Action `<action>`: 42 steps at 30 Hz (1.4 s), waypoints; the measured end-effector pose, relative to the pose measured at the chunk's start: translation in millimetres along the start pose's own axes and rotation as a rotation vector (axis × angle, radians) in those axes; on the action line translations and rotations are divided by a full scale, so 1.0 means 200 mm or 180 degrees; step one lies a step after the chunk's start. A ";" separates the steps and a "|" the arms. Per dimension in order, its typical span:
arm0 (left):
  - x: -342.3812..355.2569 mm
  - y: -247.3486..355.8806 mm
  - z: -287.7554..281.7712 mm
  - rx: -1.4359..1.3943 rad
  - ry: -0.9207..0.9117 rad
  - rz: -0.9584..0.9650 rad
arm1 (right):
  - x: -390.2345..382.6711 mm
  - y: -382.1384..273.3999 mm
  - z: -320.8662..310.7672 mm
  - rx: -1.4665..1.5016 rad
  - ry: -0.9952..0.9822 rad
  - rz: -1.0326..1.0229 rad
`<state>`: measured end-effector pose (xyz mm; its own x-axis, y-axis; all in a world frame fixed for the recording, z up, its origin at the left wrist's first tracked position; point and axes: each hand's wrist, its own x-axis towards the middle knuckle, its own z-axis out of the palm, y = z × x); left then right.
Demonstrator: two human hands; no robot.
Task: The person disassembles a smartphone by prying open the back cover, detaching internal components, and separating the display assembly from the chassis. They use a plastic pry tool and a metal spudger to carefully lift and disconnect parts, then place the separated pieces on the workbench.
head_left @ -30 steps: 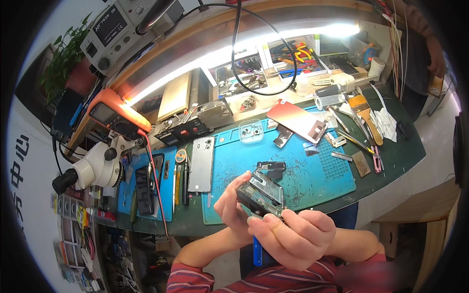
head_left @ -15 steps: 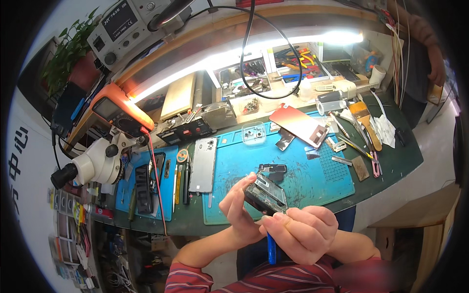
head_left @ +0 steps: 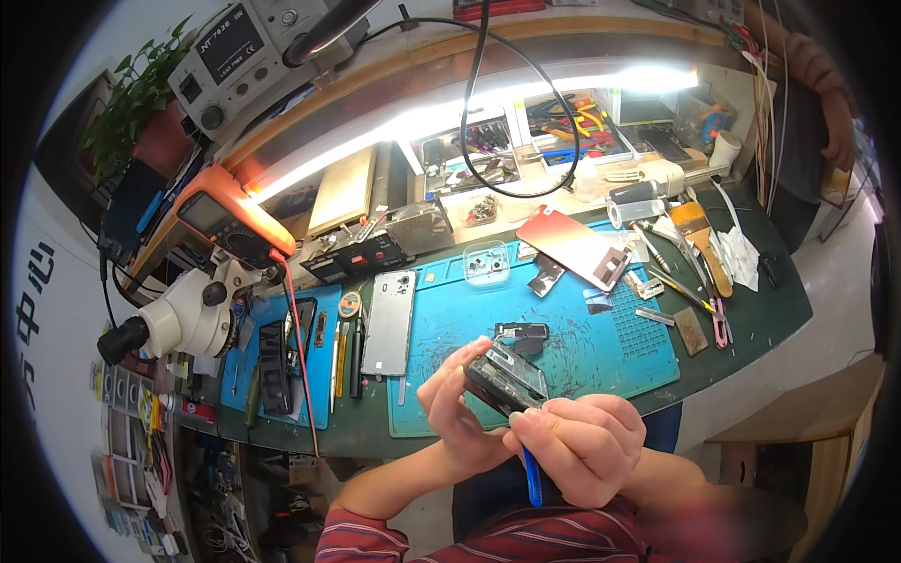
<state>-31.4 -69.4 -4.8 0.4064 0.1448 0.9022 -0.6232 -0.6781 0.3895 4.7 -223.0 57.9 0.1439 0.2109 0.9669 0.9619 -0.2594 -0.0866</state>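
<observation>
Opened phone [head_left: 504, 377] at lower ctr of frame, tilted, over blue mat [head_left: 441, 310]. L hand [head_left: 455, 405] holds its left side. R hand [head_left: 587, 445]: thumb + fingers pinched at its lower-rt corner. Blue handle [head_left: 534, 479] juts below R hand; gripping hand unclear. Dk module [head_left: 528, 336] on mat, just above phone in frame.

blue handle [head_left: 533, 479] now further rt rel. to opened phone [head_left: 499, 383]

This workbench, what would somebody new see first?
Probably the bright light along the back of the bench. Then the big blue mat in the middle and the orange meter to its left. In front, the left hand holds a dark device, the right hand at its near end.
</observation>
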 end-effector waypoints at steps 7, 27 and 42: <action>-0.01 -0.01 0.00 0.0015 0.0058 -0.0041 | -0.01 0.01 0.02 0.0095 0.0100 0.0006; 0.10 0.00 -0.09 -0.0576 -0.0456 -0.0940 | 0.01 0.10 -0.19 0.1546 0.0292 0.1538; 0.13 0.04 -0.08 -0.0597 -0.0562 -0.1055 | -0.14 0.05 -0.18 0.1416 0.0233 0.1324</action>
<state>-36.6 -58.9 25.8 0.7035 0.1962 0.6831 -0.5438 -0.4702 0.6951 2.0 -264.7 37.5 0.5269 0.1070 0.8431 0.8356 0.1158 -0.5370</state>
